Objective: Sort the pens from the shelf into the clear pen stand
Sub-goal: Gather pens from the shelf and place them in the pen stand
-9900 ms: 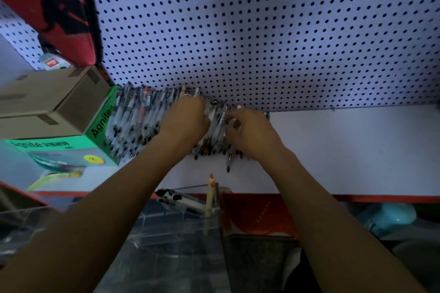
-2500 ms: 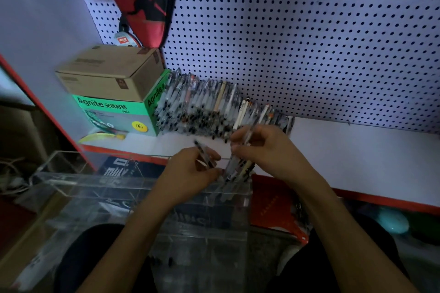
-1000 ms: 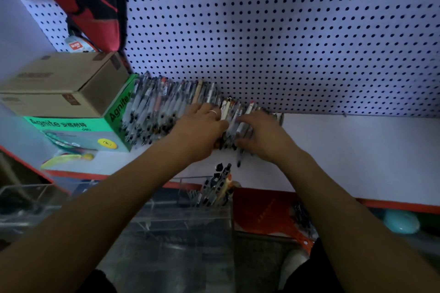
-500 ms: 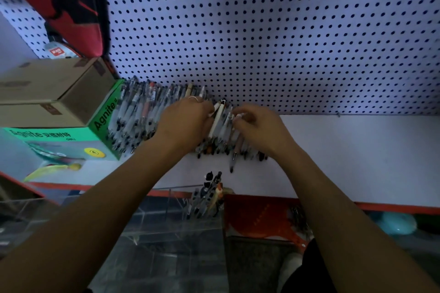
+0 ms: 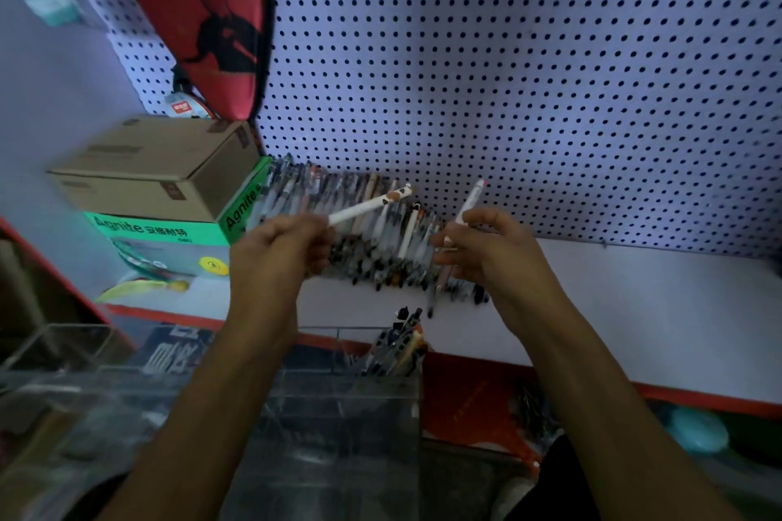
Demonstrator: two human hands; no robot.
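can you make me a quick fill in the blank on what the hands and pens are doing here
1. The left hand grips a white ____ lifted above the pile of pens.
2. The pile lies on the white shelf, right beside the ____ box.
3. A few pens already stand in the clear pen stand, which sits ____ the shelf's red edge.
4. The right hand holds ____ pen.

Missing words: pen; green; below; one
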